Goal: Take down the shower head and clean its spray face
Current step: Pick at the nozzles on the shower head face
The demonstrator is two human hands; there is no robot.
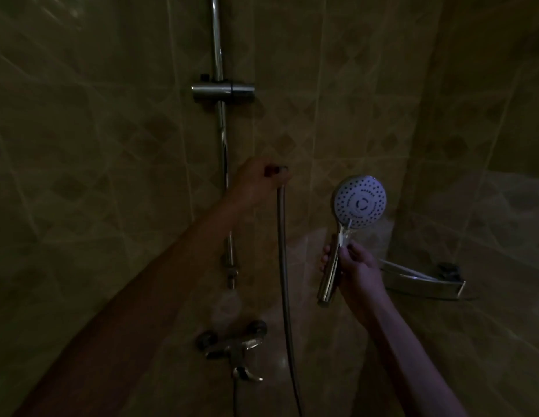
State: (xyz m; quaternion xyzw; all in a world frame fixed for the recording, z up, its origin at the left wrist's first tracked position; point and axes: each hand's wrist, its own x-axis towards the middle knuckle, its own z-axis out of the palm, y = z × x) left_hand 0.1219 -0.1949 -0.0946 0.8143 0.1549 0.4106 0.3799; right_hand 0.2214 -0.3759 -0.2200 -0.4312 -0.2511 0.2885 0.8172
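Observation:
The shower head is off the wall, its round white spray face turned toward me. My right hand grips its chrome handle and pinches a thin white stick, perhaps a small brush, that reaches up onto the lower edge of the spray face. My left hand is raised against the tiled wall and holds the loose upper end of the metal hose, which hangs straight down from it. The hose is not attached to the handle's bottom end.
A chrome slide rail with an empty holder bracket runs up the wall. The mixer tap sits below. A chrome corner shelf juts out at the right. The room is dim.

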